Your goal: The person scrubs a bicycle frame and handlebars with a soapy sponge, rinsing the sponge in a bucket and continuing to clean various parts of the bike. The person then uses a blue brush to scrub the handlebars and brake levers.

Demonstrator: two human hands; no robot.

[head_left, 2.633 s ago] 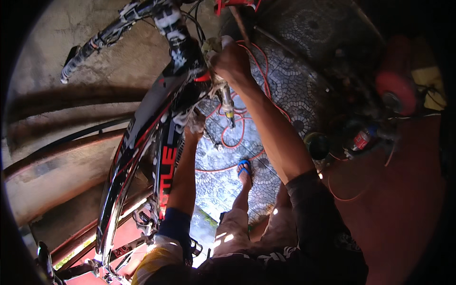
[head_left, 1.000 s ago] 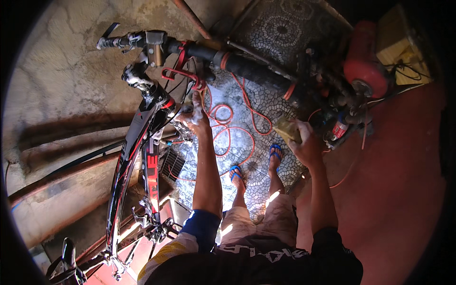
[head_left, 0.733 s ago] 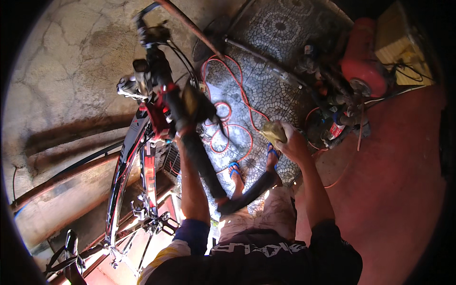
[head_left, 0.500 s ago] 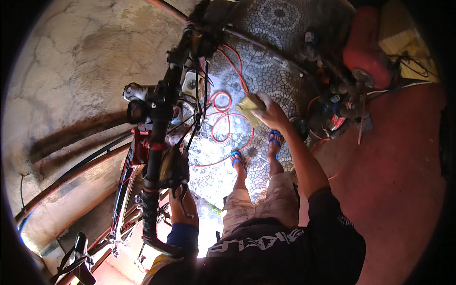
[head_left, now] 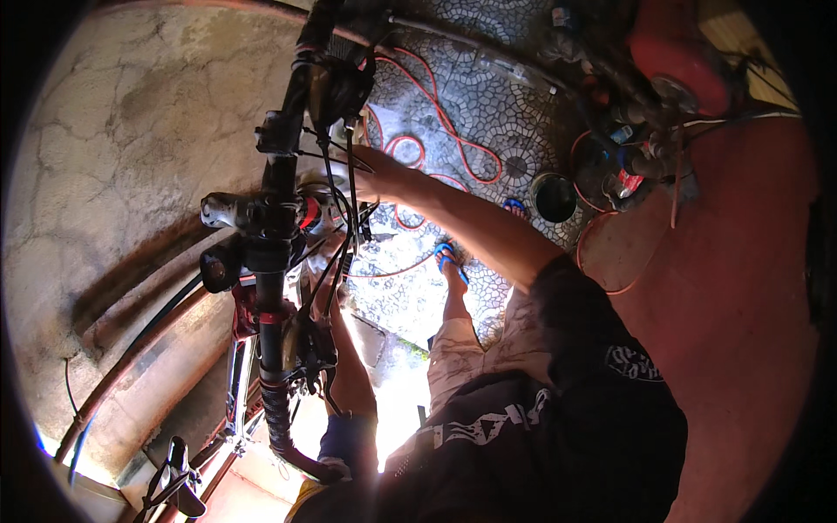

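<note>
Head view: handlebar [head_left: 272,253] and cables hide both hands' fingers.

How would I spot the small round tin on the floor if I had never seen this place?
Start at the patterned mosaic floor, right of the bicycle's handlebar. Follow the looping orange cable toward the red floor. The tin stands there, open-topped with a dark inside, the only plain round rim beside the jumble of cans and hoses.

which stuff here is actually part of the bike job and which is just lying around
In use: bicycle handlebar; brake and gear cables; right hand, reaching in at the cables; left hand, partly hidden behind the bar.

Lying about: orange cord; round tin; red machine; bicycle saddle.
</note>
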